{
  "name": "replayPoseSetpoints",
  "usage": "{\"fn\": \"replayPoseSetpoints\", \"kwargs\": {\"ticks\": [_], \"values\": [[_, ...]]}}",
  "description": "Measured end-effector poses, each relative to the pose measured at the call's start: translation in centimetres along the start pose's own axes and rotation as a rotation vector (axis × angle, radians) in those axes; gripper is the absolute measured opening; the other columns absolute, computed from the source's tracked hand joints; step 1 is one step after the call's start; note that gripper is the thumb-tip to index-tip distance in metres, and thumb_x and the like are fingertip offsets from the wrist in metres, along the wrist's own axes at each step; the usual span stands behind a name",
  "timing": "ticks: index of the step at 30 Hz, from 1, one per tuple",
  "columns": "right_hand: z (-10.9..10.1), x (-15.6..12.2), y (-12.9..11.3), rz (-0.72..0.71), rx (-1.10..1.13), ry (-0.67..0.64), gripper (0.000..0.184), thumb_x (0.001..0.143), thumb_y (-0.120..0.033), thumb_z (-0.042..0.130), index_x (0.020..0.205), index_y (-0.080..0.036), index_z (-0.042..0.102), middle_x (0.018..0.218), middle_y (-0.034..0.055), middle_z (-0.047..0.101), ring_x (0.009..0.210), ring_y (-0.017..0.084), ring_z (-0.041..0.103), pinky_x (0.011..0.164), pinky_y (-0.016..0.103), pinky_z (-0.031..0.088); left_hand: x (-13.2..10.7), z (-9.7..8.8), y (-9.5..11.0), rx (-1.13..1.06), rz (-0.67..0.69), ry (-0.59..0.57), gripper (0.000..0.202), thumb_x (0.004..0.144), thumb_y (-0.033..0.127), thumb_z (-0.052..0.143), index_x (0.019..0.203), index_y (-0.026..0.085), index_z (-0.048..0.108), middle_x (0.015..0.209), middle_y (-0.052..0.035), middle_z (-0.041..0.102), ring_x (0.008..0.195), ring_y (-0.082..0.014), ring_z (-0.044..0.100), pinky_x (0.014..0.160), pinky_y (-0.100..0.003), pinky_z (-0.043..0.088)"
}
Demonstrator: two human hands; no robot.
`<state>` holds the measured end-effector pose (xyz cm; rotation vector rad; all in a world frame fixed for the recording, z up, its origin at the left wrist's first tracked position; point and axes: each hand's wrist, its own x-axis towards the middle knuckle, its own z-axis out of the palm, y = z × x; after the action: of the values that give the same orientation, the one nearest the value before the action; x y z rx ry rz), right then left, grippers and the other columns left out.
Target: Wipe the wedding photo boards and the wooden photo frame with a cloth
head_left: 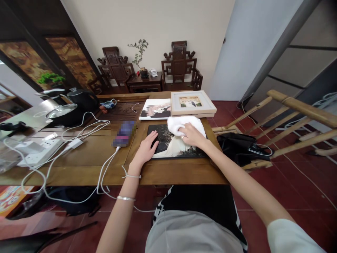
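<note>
A dark photo panel (171,149) with a pale gown in its picture lies flat near the front edge of the wooden table. My left hand (147,146) rests on its left edge, fingers stretched out and holding nothing. On the panel's upper right part, my right hand (191,134) presses a white cloth (186,123), its fingers closed into the fabric. The cloth covers part of the picture. Just behind lie a white-edged photo panel (155,109) and, to its right, a pale framed photo (193,102) on top of another frame.
A phone (123,133) on a white charging cable lies left of the panel. Further left are a power strip (40,151), tangled cables, a lidded pan (63,114) and a kettle (81,100). A bamboo chair (297,105) with a black bag (237,146) stands right of the table (181,174).
</note>
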<state>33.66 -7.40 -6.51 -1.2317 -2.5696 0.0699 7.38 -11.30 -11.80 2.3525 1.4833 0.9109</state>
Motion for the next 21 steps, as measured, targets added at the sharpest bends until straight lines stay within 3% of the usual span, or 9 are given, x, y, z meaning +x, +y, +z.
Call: {"fn": "replayPoseSetpoints", "kwargs": {"ticks": [4, 8, 11, 15, 18, 21], "values": [[0.4, -4.5, -2.7, -0.058, 0.062, 0.013, 0.037, 0.076, -0.012, 0.052, 0.108, -0.015, 0.071, 0.134, 0.0197, 0.059, 0.129, 0.034, 0.049, 0.113, 0.057, 0.028, 0.0, 0.2, 0.0, 0.008, 0.008, 0.019, 0.049, 0.098, 0.037, 0.040, 0.138, 0.010, 0.053, 0.150, -0.0171, 0.047, 0.143, -0.0260, 0.040, 0.120, -0.047, 0.031], [0.0, -9.4, -5.4, -0.131, 0.142, 0.019, 0.037, 0.071, -0.009, 0.052, 0.101, -0.016, 0.072, 0.129, 0.0191, 0.063, 0.134, 0.034, 0.046, 0.115, 0.061, 0.025, 0.0, 0.2, 0.0, 0.007, 0.009, 0.022, 0.049, 0.098, 0.036, 0.040, 0.138, 0.012, 0.053, 0.151, -0.0158, 0.047, 0.143, -0.0258, 0.040, 0.120, -0.047, 0.032], [-0.4, -11.4, -6.7, -0.140, 0.183, 0.022, 0.039, 0.066, -0.007, 0.052, 0.098, -0.016, 0.072, 0.126, 0.0179, 0.065, 0.134, 0.035, 0.046, 0.115, 0.063, 0.024, 0.0, 0.3, -0.1, -0.002, 0.012, 0.023, 0.048, 0.098, 0.036, 0.040, 0.138, 0.012, 0.053, 0.151, -0.0154, 0.047, 0.143, -0.0259, 0.039, 0.120, -0.048, 0.031], [-0.5, -10.3, -6.3, -0.128, 0.175, 0.010, 0.039, 0.068, -0.009, 0.053, 0.102, -0.016, 0.072, 0.127, 0.0185, 0.064, 0.130, 0.033, 0.050, 0.114, 0.060, 0.027, -0.1, 0.2, 0.0, -0.003, 0.008, 0.021, 0.049, 0.098, 0.036, 0.041, 0.139, 0.011, 0.053, 0.151, -0.0161, 0.046, 0.143, -0.0264, 0.040, 0.120, -0.048, 0.031], [-0.3, -7.3, -4.9, -0.110, 0.129, 0.003, 0.039, 0.074, -0.012, 0.052, 0.108, -0.016, 0.071, 0.129, 0.0181, 0.062, 0.125, 0.032, 0.052, 0.111, 0.057, 0.031, 0.0, 0.1, 0.0, 0.002, 0.004, 0.016, 0.049, 0.098, 0.036, 0.041, 0.139, 0.011, 0.053, 0.151, -0.0165, 0.046, 0.143, -0.0263, 0.040, 0.120, -0.048, 0.031], [-0.3, -3.3, -3.4, -0.076, 0.076, -0.017, 0.037, 0.079, -0.013, 0.049, 0.109, -0.015, 0.070, 0.118, 0.0166, 0.067, 0.112, 0.031, 0.057, 0.103, 0.049, 0.038, 0.0, 0.1, -0.1, 0.001, 0.001, 0.010, 0.049, 0.098, 0.037, 0.041, 0.138, 0.012, 0.053, 0.150, -0.0164, 0.047, 0.143, -0.0264, 0.040, 0.119, -0.049, 0.032]]}}
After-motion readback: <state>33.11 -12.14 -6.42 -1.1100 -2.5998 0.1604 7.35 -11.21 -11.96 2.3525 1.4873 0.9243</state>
